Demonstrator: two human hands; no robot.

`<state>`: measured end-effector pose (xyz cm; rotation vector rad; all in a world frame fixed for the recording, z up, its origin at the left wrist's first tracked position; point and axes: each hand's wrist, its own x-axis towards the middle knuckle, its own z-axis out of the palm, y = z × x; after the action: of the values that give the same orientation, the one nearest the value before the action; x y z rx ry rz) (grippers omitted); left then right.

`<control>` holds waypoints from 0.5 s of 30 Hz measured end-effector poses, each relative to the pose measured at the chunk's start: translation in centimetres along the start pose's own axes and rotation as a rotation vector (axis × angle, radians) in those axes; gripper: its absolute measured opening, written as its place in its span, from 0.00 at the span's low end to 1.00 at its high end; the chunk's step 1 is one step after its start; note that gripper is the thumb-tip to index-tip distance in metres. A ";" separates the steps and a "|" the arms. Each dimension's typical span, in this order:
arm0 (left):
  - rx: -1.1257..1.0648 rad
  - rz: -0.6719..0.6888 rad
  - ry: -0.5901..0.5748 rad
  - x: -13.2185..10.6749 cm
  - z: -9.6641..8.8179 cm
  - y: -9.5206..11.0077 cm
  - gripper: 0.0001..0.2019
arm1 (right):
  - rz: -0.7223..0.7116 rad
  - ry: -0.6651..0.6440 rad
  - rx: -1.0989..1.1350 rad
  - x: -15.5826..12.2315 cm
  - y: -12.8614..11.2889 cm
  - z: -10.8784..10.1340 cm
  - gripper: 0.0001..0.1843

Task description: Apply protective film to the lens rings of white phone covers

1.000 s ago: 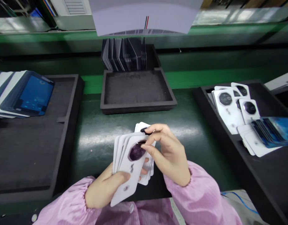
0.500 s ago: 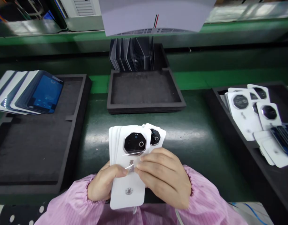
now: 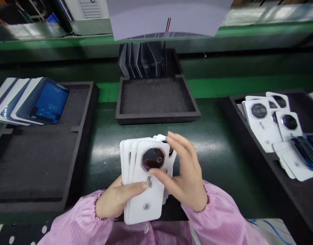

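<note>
Lower centre: white panels [image 3: 152, 199], smooth and plastic-looking with a soft sheen, the foremost bearing a dark, glossy, glass-like window [image 3: 152, 158]. The left tray [image 3: 36, 160], middle tray [image 3: 151, 97] and right tray [image 3: 304, 194] are matt black and foam-like, set about a smooth green worktop [image 3: 209, 146] with bright reflections at mid-frame. At the lower edge, pink sleeves [image 3: 214, 217] of thin, creased cloth; at the top, a smooth, paper-like white sheet [image 3: 151, 17].

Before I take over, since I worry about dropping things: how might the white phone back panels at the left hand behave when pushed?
The white phone back panels look likely stiff, lying flat and unbent under the left fingers. They may slide over one another, being fanned out of line. The glossy octagonal lens window might smudge.
</note>
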<state>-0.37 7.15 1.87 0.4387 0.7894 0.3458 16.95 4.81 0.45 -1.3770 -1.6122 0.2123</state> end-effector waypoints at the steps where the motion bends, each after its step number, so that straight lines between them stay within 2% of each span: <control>1: 0.015 0.008 -0.003 0.0 0.0 -0.1 0.09 | 0.115 -0.072 0.025 0.2 0.2 -0.1 0.32; 3: 0.028 0.028 -0.024 0.0 0.0 -0.2 0.10 | 0.296 -0.168 0.137 0.7 0.8 -0.6 0.23; 4: 0.029 0.032 -0.039 0.0 -0.1 -0.2 0.10 | 0.369 -0.140 0.190 0.9 1.2 -1.1 0.18; 5: 0.028 0.027 -0.060 -0.1 -0.1 -0.1 0.10 | 0.444 -0.051 0.233 1.2 1.7 -1.8 0.13; 8: -0.031 0.004 -0.146 -0.5 -0.3 0.5 0.15 | 0.628 0.435 0.338 1.7 3.4 -4.3 0.10; 9: -0.064 -0.007 -0.177 -0.6 -0.3 0.7 0.18 | 0.663 0.561 0.372 1.8 3.9 -5.0 0.10; 10: -0.094 -0.013 -0.197 -0.7 -0.4 0.9 0.21 | 0.688 0.631 0.387 1.9 4.5 -5.5 0.11; 11: -0.119 -0.016 -0.212 -0.8 -0.5 1.0 0.23 | 0.704 0.637 0.377 1.9 4.9 -5.7 0.11; 12: -0.137 -0.016 -0.219 -0.8 -0.6 1.1 0.25 | 0.716 0.570 0.344 1.9 5.2 -5.6 0.12; 15: -0.120 0.004 -0.210 -1.0 -0.8 1.0 0.23 | 0.675 0.140 0.145 1.7 5.5 -3.5 0.12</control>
<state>-1.72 7.76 2.46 0.3572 0.5603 0.3433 23.35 6.63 -0.44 -1.7358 -0.9512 0.6013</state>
